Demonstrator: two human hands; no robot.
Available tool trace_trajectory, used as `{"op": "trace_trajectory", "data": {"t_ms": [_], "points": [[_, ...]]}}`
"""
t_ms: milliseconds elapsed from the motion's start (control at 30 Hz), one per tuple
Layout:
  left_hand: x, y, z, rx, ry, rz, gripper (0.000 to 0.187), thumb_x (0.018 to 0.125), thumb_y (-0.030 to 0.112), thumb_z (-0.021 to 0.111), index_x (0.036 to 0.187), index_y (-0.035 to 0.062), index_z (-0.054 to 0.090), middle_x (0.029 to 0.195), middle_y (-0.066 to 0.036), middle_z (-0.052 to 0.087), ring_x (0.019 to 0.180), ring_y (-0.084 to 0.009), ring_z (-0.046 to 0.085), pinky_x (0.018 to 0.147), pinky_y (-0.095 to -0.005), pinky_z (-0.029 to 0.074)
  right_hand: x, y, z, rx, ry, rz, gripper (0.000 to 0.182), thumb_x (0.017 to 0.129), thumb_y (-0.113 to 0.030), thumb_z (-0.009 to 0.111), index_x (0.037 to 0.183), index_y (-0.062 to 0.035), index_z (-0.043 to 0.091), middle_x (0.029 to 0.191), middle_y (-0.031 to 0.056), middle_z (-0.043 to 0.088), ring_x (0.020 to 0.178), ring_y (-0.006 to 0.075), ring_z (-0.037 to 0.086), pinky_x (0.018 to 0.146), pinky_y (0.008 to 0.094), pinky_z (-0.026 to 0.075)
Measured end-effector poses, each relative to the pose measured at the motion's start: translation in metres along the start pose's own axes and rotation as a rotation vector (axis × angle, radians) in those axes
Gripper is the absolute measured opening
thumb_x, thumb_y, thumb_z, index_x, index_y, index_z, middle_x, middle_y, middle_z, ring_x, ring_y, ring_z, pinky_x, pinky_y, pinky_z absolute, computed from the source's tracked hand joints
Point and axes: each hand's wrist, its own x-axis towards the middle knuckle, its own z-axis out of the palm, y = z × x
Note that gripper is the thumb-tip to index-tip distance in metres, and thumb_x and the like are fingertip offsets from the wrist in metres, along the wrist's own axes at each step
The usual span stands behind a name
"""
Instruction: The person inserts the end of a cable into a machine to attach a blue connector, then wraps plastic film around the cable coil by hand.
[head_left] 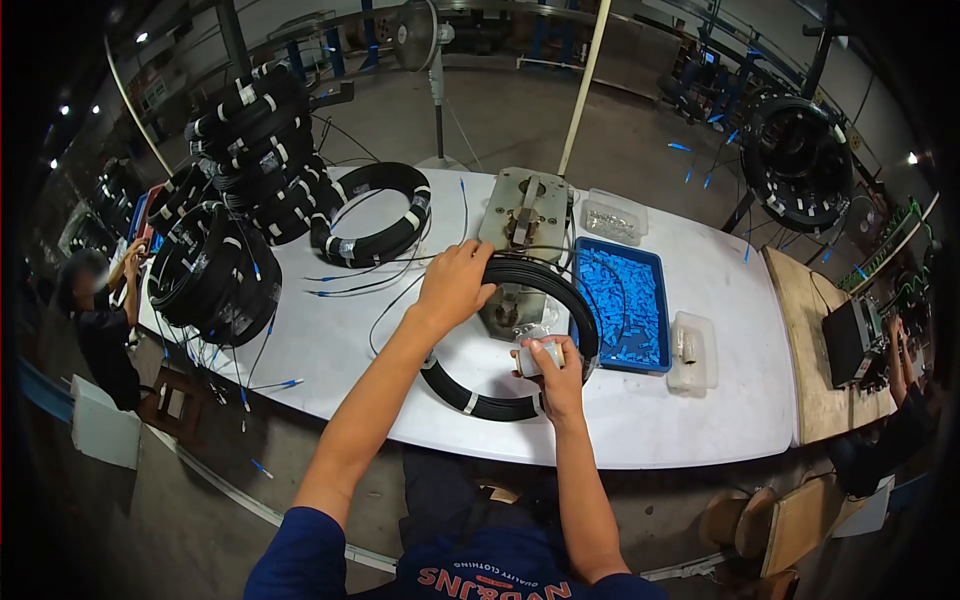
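Observation:
A black cable coil (pixel 480 402) bound with white tape bands lies on the white table (pixel 700 400) in front of me. My left hand (pixel 455 285) grips the coil's upper left arc, close to a grey metal fixture (pixel 524 215). My right hand (pixel 550 372) holds a white tape roll (pixel 541 358) against the coil's lower right part.
A blue tray (pixel 650 360) of blue connectors sits right of the coil, with clear plastic boxes (pixel 692 350) beside it and a further one (pixel 613 216) behind it. Stacks of taped black coils (pixel 255 150) fill the table's left. Another person (pixel 100 310) works at far left; a wooden bench (pixel 815 340) stands right.

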Motion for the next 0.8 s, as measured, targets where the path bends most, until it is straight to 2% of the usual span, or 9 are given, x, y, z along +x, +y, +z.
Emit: {"op": "trace_trajectory", "data": {"t_ms": [100,267,300,333,400,433,533,633,800], "points": [[-0.009,0.006,0.004,-0.039,0.098,0.094,0.051,0.076,0.018,0.074,0.123,0.0077,0.057,0.106,-0.013,0.058,0.094,-0.0336,0.062,0.08,-0.0428,0.051,0.003,0.003,0.001,-0.008,-0.027,0.023,0.024,0.094,-0.018,0.067,0.107,-0.0083,0.049,0.105,0.013,0.065,0.093,0.0271,0.07,0.069,0.0405,0.061],[-0.023,0.022,0.01,-0.153,0.11,0.145,0.05,0.077,0.017,0.074,0.124,0.0117,0.059,0.108,-0.012,0.058,0.085,-0.0334,0.065,0.07,-0.0417,0.054,-0.005,-0.007,0.004,0.02,-0.077,0.01,0.019,0.095,-0.011,0.063,0.109,-0.0079,0.05,0.107,0.013,0.064,0.095,0.0272,0.069,0.07,0.0405,0.061],[-0.026,0.024,0.005,-0.17,0.106,0.153,0.051,0.077,0.018,0.074,0.125,0.0127,0.059,0.109,-0.012,0.058,0.083,-0.0331,0.066,0.07,-0.041,0.054,-0.009,-0.012,0.003,0.002,-0.091,-0.005,0.026,0.093,-0.009,0.063,0.115,-0.0045,0.051,0.112,0.0132,0.063,0.096,0.0272,0.069,0.071,0.0386,0.061],[-0.028,0.028,-0.001,-0.186,0.102,0.16,0.052,0.077,0.018,0.074,0.126,0.0137,0.058,0.109,-0.012,0.058,0.082,-0.0328,0.066,0.069,-0.0404,0.055,-0.009,-0.013,-0.001,0.004,-0.086,-0.004,0.026,0.093,-0.009,0.063,0.115,-0.0045,0.051,0.112,0.0132,0.063,0.096,0.0272,0.069,0.071,0.0386,0.061],[-0.031,0.035,-0.01,-0.205,0.105,0.178,0.054,0.075,0.017,0.076,0.126,0.0152,0.06,0.111,-0.01,0.059,0.079,-0.0312,0.067,0.07,-0.0387,0.055,-0.007,-0.013,-0.009,-0.042,-0.089,-0.096,0.034,0.089,-0.01,0.069,0.118,0.0014,0.056,0.115,0.0143,0.064,0.094,0.0212,0.068,0.081,0.032,0.056],[-0.031,0.038,-0.015,-0.224,0.127,0.231,0.056,0.073,0.015,0.077,0.127,0.0154,0.06,0.111,-0.01,0.06,0.08,-0.0304,0.067,0.07,-0.0382,0.055,-0.009,-0.024,-0.009,-0.07,-0.111,-0.076,0.038,0.088,-0.009,0.07,0.121,0.0032,0.057,0.113,0.0134,0.064,0.097,0.022,0.068,0.085,0.0314,0.053],[-0.029,0.045,-0.026,-0.238,0.164,0.303,0.06,0.069,0.011,0.079,0.127,0.0154,0.062,0.112,-0.008,0.063,0.085,-0.0278,0.066,0.072,-0.0362,0.055,-0.013,-0.046,-0.01,-0.134,-0.181,-0.127,0.038,0.084,-0.01,0.073,0.117,0.0024,0.058,0.109,0.0116,0.066,0.096,0.0202,0.067,0.086,0.0302,0.053],[-0.026,0.043,-0.028,-0.231,0.227,0.373,0.061,0.066,0.009,0.079,0.125,0.0136,0.063,0.108,-0.008,0.066,0.091,-0.0278,0.066,0.076,-0.0369,0.055,-0.026,-0.05,-0.023,-0.474,-0.282,-0.212,0.032,0.082,-0.013,0.077,0.107,-0.0011,0.061,0.107,0.0092,0.066,0.096,0.0168,0.063,0.084,0.0284,0.052],[-0.028,0.033,-0.03,-0.257,0.225,0.349,0.065,0.063,0.007,0.079,0.125,0.0126,0.062,0.107,-0.009,0.067,0.091,-0.0291,0.065,0.077,-0.0378,0.054,-0.057,-0.015,-0.054,-0.285,-0.195,-0.065,0.033,0.08,-0.008,0.08,0.105,-0.0017,0.06,0.107,0.0105,0.066,0.102,0.0185,0.064,0.083,0.0283,0.054]]}}
